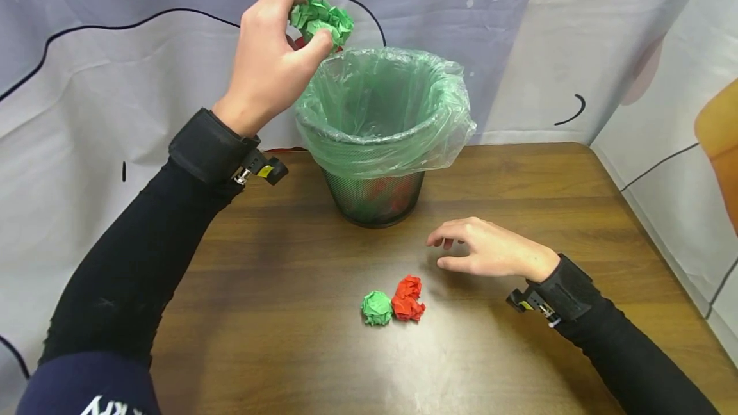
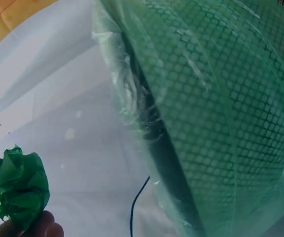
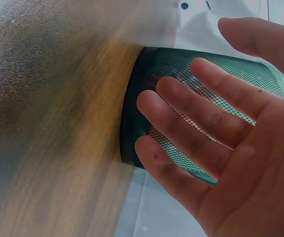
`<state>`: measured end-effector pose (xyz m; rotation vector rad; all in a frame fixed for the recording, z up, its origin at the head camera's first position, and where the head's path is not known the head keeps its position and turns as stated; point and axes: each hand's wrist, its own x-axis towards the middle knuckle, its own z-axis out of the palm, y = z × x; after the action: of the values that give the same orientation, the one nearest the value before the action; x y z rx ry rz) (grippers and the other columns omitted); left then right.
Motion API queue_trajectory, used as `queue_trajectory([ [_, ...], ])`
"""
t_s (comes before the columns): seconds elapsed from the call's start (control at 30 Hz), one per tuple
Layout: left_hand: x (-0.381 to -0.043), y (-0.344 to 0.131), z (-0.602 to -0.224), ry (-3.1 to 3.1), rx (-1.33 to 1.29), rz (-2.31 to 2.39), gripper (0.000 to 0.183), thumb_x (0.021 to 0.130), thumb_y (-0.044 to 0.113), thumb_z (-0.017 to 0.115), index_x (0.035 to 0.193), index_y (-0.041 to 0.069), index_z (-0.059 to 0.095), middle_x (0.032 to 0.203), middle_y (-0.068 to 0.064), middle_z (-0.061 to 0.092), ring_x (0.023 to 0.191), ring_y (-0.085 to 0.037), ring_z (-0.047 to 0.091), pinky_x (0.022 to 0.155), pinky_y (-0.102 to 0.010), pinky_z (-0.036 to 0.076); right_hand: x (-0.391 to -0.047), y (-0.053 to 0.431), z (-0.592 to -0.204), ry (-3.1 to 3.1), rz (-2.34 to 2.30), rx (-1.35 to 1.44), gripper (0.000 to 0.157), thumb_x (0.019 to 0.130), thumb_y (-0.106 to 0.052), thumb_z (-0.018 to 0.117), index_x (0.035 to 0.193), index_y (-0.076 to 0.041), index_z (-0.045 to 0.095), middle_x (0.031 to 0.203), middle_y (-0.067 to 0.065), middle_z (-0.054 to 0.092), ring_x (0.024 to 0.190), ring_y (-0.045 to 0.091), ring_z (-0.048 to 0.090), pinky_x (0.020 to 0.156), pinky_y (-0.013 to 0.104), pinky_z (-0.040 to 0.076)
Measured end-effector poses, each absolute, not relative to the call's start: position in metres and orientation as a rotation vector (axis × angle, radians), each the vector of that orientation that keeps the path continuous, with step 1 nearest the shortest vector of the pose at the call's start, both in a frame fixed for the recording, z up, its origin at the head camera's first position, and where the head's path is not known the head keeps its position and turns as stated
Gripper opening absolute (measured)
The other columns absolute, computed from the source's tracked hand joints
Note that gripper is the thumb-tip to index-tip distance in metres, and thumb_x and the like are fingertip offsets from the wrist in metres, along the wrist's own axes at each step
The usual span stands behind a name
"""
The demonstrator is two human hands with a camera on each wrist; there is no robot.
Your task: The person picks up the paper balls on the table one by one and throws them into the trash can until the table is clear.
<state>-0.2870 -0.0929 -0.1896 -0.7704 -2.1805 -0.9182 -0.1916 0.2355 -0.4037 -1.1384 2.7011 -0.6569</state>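
Observation:
In the head view my left hand (image 1: 273,50) holds a crumpled green paper ball (image 1: 323,18) between thumb and fingers, up beside the left rim of the bin. The same held paper ball (image 2: 20,187) appears low at the left in the left wrist view. A black mesh bin (image 1: 375,200) stands at the back of the table, lined with a translucent green bag (image 1: 380,152) folded over its rim. My right hand (image 1: 490,250), fingers relaxed and holding nothing, hovers right of the bin's base. Another green paper ball (image 1: 377,308) lies beside crumpled red paper (image 1: 408,300).
Red and green shapes show dimly through the bin's mesh. The wooden table (image 1: 277,287) ends against a pale curtain (image 1: 115,82) at the back. A black cable (image 1: 173,10) runs along that curtain behind the left hand.

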Motion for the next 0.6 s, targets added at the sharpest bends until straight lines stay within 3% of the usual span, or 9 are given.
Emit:
queue_trajectory([
  [0.2, -0.295, -0.088, -0.191, -2.306, -0.731, -0.83, 0.054, 0.094, 0.023, 0.056, 0.147, 0.019, 0.049, 0.132, -0.001, 0.06, 0.104, -0.007, 0.057, 0.084, -0.019, 0.045, -0.191, 0.236, -0.408, 2.68, -0.686, -1.144, 0.03, 0.094, -0.031, 0.07, 0.122, -0.022, 0.067, 0.117, -0.004, 0.07, 0.1, 0.014, 0.066, 0.09, 0.041, 0.054],
  [0.3, -0.297, -0.089, -0.194, -2.327, -0.726, -0.823, 0.052, 0.094, 0.023, 0.056, 0.145, 0.018, 0.052, 0.135, -0.001, 0.06, 0.111, -0.013, 0.061, 0.09, -0.023, 0.049, -0.191, 0.236, -0.409, 2.67, -0.701, -1.154, 0.03, 0.094, -0.03, 0.069, 0.123, -0.021, 0.067, 0.116, -0.004, 0.07, 0.101, 0.015, 0.067, 0.09, 0.042, 0.054],
  [0.33, -0.297, -0.089, -0.195, -2.327, -0.728, -0.822, 0.05, 0.094, 0.023, 0.057, 0.144, 0.017, 0.053, 0.134, -0.002, 0.061, 0.116, -0.013, 0.06, 0.09, -0.024, 0.05, -0.191, 0.236, -0.409, 2.667, -0.706, -1.152, 0.031, 0.094, -0.03, 0.07, 0.123, -0.02, 0.067, 0.116, -0.004, 0.07, 0.101, 0.015, 0.067, 0.09, 0.042, 0.054],
  [0.6, -0.291, -0.091, -0.208, -2.287, -0.744, -0.857, 0.031, 0.093, 0.018, 0.057, 0.122, 0.01, 0.066, 0.11, -0.003, 0.066, 0.097, -0.007, 0.06, 0.08, -0.022, 0.047, -0.191, 0.235, -0.413, 2.662, -0.705, -1.149, 0.031, 0.094, -0.03, 0.069, 0.123, -0.018, 0.067, 0.116, -0.004, 0.07, 0.102, 0.015, 0.067, 0.091, 0.041, 0.054],
])
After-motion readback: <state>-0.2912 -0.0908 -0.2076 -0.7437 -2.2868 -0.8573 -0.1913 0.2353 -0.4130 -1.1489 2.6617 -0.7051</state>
